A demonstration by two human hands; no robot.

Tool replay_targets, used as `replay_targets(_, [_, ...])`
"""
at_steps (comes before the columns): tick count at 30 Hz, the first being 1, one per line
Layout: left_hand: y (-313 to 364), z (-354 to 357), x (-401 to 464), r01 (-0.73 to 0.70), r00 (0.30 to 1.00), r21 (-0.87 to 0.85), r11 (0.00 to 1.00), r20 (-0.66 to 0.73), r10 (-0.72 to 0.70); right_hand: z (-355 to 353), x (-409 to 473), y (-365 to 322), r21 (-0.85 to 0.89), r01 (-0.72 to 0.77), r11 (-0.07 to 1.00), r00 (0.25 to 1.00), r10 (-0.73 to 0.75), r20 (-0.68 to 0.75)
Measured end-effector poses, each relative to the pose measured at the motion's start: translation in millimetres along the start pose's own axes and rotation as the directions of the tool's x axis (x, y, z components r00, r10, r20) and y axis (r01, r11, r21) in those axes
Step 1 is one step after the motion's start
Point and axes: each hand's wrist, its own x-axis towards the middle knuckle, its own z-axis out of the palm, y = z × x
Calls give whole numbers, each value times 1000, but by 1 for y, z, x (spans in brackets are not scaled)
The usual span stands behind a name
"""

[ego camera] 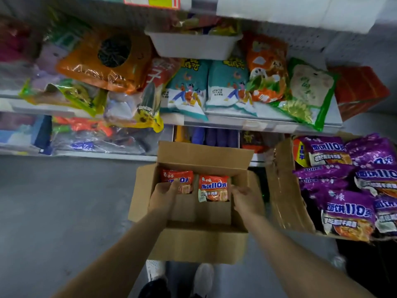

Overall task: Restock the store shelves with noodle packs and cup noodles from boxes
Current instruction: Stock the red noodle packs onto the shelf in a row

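An open cardboard box point(197, 239) sits on the floor in front of me, flaps spread. Two red noodle packs stand inside at its far end. My left hand point(164, 194) grips the left red pack point(176, 178) from its near side, fingers curled over it. My right hand point(246, 200) reaches in at the right edge of the right red pack point(212, 188), fingertips touching or pinching its side; the exact hold is hidden. The near part of the box shows bare cardboard.
A second open box point(285, 190) at right holds several purple noodle packs point(348, 214). Shelves point(257, 123) ahead carry snack bags and a white bin point(193, 46). Grey floor lies to the left. My shoes show below the box.
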Motion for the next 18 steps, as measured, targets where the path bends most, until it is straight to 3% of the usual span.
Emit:
replay_targets(5, [-42,24,68,30,999,1,1000,-29,-30,26,69,41,57,-74,996,997,73,13])
replay_targets(18, [-162,76,242,-27,996,46,999,-83,31,108,259,140,-54,-160,986,985,156,-78])
